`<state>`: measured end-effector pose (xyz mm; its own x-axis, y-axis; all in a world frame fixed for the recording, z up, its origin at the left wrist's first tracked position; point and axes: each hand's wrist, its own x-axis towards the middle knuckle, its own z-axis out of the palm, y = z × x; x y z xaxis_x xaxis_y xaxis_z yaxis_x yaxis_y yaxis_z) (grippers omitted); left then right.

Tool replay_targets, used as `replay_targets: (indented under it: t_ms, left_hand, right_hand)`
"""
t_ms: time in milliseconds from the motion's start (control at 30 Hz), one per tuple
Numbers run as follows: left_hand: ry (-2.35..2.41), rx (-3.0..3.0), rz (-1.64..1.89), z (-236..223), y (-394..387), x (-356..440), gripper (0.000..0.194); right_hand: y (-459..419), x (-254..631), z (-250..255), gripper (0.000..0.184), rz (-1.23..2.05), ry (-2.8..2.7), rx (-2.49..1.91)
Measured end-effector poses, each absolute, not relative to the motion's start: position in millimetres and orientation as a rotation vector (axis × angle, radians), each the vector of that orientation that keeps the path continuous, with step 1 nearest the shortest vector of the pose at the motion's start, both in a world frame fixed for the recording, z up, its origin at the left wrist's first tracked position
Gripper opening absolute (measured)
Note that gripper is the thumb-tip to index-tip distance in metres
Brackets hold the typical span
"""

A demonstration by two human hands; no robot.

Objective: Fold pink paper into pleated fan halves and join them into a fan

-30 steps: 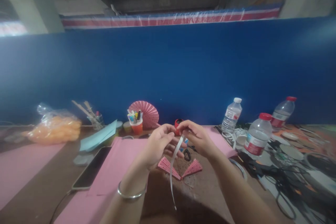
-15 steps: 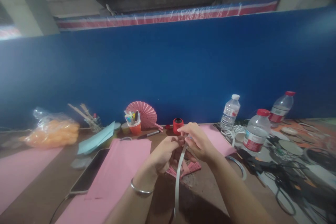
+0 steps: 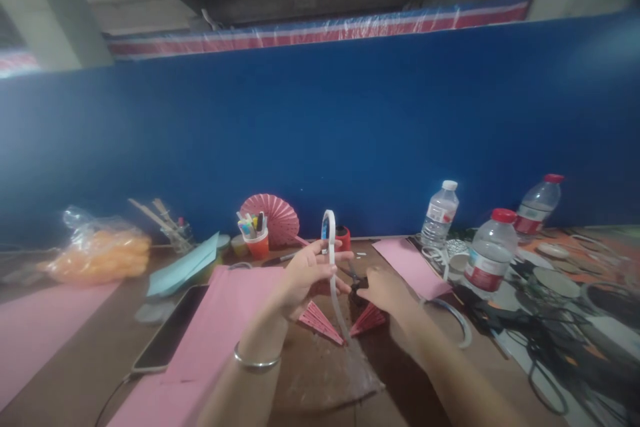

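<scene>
A white strip (image 3: 331,260) is pinched between the thumb and fingers of the left hand (image 3: 306,277), just in front of the red spool (image 3: 342,237) that stands at the foot of the blue wall. The strip is bent into a loop above the hand, its top rising past the spool, while its lower end trails down to the folded pink fans (image 3: 345,321) lying nearer the person than the spool. A metal bangle (image 3: 255,361) is worn on the left wrist.

The right hand (image 3: 387,290) is lowered to the table just right of and nearer than the spool, fingers curled together over the black scissors (image 3: 357,283); whether the scissors are actually gripped cannot be told, since the hand covers most of them. The right-hand fan is touched or nearly touched by this hand.

Left of the spool, an orange cup of pens (image 3: 258,238) and an open pink paper fan (image 3: 274,215) are set against the wall, and a marker (image 3: 280,258) lies on the table between cup and spool. Further left, a light blue folded sheet (image 3: 183,265), a phone (image 3: 167,335) and a bag of orange items (image 3: 97,248) are seen. A pink sheet (image 3: 220,320) is spread left of and below the spool. Well right of the spool stand three water bottles (image 3: 484,250) beside a tangle of dark cables (image 3: 560,347).
</scene>
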<state>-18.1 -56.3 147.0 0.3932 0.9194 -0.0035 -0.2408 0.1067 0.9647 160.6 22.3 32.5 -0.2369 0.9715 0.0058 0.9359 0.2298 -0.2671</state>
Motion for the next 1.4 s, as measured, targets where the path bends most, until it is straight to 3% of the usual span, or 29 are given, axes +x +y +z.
replay_targets:
  t_ms: [67, 200, 500, 700, 800, 867, 1100, 1400]
  left_hand:
    - [0.761, 1.176, 1.006, 147.6, -56.9, -18.6, 0.045]
    - [0.777, 1.225, 1.019, 147.2, -58.1, -19.1, 0.047]
    - [0.763, 1.279, 0.943, 147.2, -55.8, -34.8, 0.047]
    - [0.781, 1.270, 0.977, 148.9, -51.6, -51.9, 0.050]
    - [0.773, 1.244, 0.970, 147.2, -49.8, -51.7, 0.051]
    - [0.750, 1.235, 0.933, 145.8, -49.4, -49.1, 0.050]
    - [0.672, 1.226, 0.775, 139.3, -50.1, -38.6, 0.057]
    - [0.620, 1.230, 0.722, 135.0, -50.8, -29.9, 0.050]
  right_hand:
    - [22.5, 159.5, 19.3, 0.038, 0.203, -2.314, -1.852]
    - [24.4, 158.9, 10.9, 0.020, 0.192, -2.273, -1.939]
    - [39.6, 193.8, 29.4, 0.014, 0.607, -2.264, -1.832]
    - [21.4, 224.6, 74.5, 0.030, 1.257, -2.093, -0.998]
    - [5.0, 222.6, 98.2, 0.051, 1.526, -2.235, -0.649]
    - [-1.5, 216.8, 107.9, 0.055, 1.641, -2.397, -0.494]
    - [-1.4, 205.5, 105.8, 0.057, 1.707, -2.491, -0.513]
    - [-3.4, 200.8, 102.8, 0.058, 1.663, -2.386, -0.615]
